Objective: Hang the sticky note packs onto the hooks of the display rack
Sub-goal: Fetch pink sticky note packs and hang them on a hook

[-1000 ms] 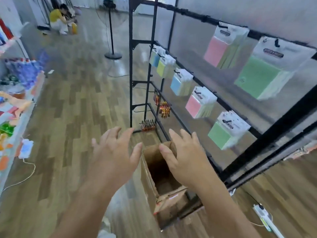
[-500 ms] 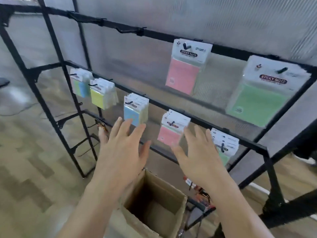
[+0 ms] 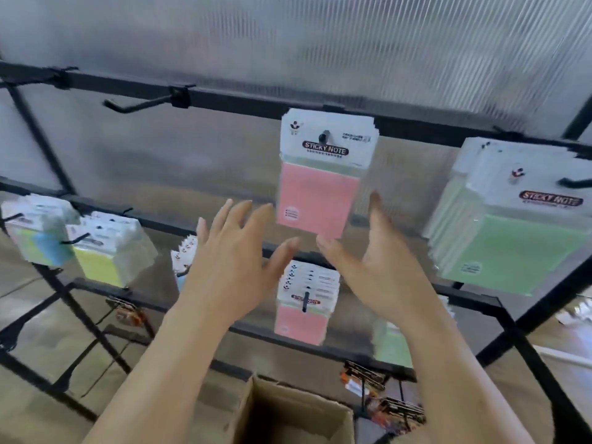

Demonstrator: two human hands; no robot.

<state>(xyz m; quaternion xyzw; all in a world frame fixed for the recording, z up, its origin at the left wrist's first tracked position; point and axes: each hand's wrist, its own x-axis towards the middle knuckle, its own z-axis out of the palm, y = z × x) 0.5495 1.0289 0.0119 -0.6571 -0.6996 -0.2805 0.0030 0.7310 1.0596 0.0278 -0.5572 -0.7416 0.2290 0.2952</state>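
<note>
Both hands — left hand (image 3: 230, 267), right hand (image 3: 378, 270) — are raised mid-frame, fingers spread, holding nothing, just below the pink sticky note pack (image 3: 320, 187) hanging on the rack (image 3: 256, 102) — centre top.

Bright diffuse daylight through translucent ribbed wall panel (image 3: 320, 43), motion blur throughout, edges smeared, wide-angle bending

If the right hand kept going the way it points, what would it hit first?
Probably the upper pink sticky note pack: the right hand points up at its lower right edge, but depth is unclear.
</note>
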